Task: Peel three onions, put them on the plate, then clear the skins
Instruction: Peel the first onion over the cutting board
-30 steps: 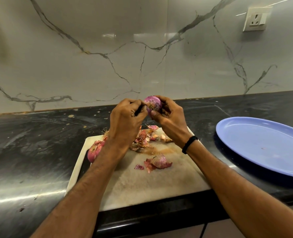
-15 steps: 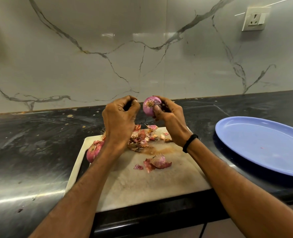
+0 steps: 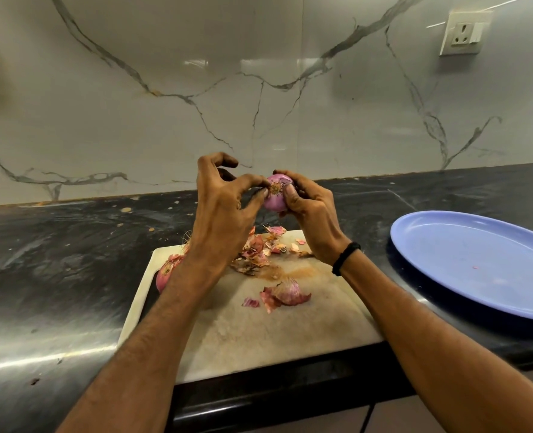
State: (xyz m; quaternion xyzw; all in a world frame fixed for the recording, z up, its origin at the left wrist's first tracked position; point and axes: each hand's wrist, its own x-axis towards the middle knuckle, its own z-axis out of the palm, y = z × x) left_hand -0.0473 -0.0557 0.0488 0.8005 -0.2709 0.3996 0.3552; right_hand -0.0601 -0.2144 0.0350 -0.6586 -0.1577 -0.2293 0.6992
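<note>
Above the far end of the cutting board, in the head view, the right hand is cupping the onion with its fingers curled round the back and its thumb pressing on the front. The root end is facing the camera. The left hand is pinching at that root end with thumb and forefinger, while its other fingers are arching loosely above and holding nothing. The onion is showing smooth, shiny purple flesh below the root, so most of the dry skin is probably off already.

A second onion, with papery skin on it, is lying at the left edge of the board, partly hidden by the left forearm. A heap of skins is sitting on the board under the hands, and a larger curled piece of skin is lying nearer the middle. The blue plate is waiting on the dark surface to the right, with no onions on it. A third onion is not showing anywhere.

The onion is looking firm and light, and its bared flesh is likely getting slick, so a full cupping hold round the body is suiting it better than fingertips. The dry skin is thin and brittle and is likely tearing into flakes, so the best place for pinching is a lifted edge beside the root tuft.
</note>
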